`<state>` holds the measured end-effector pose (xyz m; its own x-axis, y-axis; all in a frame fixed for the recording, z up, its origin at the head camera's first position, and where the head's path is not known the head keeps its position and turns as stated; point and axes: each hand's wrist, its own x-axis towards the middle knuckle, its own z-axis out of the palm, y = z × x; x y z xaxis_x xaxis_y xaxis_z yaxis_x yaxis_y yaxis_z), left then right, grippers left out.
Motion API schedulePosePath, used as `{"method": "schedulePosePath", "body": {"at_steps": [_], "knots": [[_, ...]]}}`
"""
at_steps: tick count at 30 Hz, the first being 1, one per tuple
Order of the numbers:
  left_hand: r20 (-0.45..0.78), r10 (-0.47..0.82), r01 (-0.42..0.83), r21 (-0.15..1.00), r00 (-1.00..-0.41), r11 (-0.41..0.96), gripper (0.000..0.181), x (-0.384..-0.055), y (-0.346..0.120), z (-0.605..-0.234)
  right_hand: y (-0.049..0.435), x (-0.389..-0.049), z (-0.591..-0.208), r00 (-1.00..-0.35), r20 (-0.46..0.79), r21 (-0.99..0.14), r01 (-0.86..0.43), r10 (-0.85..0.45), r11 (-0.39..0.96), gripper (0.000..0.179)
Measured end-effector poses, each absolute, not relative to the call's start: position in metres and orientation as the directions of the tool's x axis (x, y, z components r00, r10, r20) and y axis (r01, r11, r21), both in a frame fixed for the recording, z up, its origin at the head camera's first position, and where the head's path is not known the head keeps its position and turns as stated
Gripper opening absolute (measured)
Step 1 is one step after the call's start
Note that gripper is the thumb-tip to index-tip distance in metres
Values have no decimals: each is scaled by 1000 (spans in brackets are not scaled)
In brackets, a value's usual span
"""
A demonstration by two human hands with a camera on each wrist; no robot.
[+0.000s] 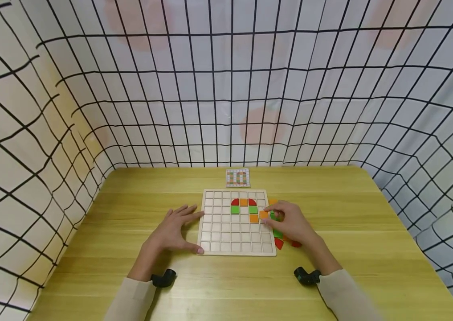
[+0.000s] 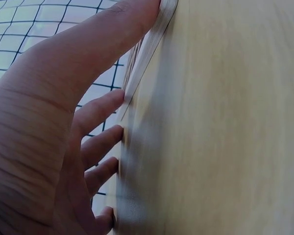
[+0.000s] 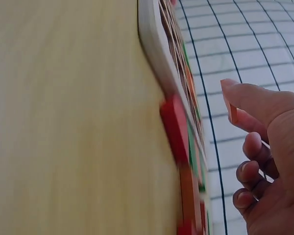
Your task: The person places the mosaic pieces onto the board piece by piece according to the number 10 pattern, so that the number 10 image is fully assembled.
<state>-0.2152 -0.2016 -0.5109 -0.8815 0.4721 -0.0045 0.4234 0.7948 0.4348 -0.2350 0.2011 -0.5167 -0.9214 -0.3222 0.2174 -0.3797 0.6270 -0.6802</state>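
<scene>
Nearest me, this side of the board, my pale sleeves come in over the table, w/ a black cam at each wrist. L hand is at the board's L side, fingers spread wide, holding nothing: thumb tip at its near L corner, index tip at its L edge, other fingertips low beside it; can't tell if those touch the table. R hand is over the board's R edge, thumb + index pinching an orange tile, other fingers curled; R wrist view has that tile raised clear of the board. The board itself is pale, gridded, flat on the table btwn my hands. Along its R side lies a bunch of loose tiles, partly hidden by my R hand so can't count: red ones at the near end, then green, w/ orange at the far end. Set in the board, from its mid col toward the R: an orange sq nearest, then two green sqs w/ a gap btwn, then two red quarter-rounds w/ another orange sq btwn them. Just past the board's far edge is a small card w/ coloured shapes on a grid. Well beyond the board, black net runs across the back & both sides, w/ white cloth behind it bearing faint orange blotches.
</scene>
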Motion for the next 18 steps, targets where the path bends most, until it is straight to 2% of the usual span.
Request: {"method": "schedulePosePath", "body": {"at_steps": [8, 18], "knots": [[-10, 468, 419, 426, -884, 802, 116, -218, -201, -513, 167, -244, -521, -919, 216, -729, -377, -330, 572, 28], [-3, 461, 415, 431, -887, 801, 116, -217, -201, -512, 137, -245, -520, -930, 141, -733, -328, -338, 596, 26]]}}
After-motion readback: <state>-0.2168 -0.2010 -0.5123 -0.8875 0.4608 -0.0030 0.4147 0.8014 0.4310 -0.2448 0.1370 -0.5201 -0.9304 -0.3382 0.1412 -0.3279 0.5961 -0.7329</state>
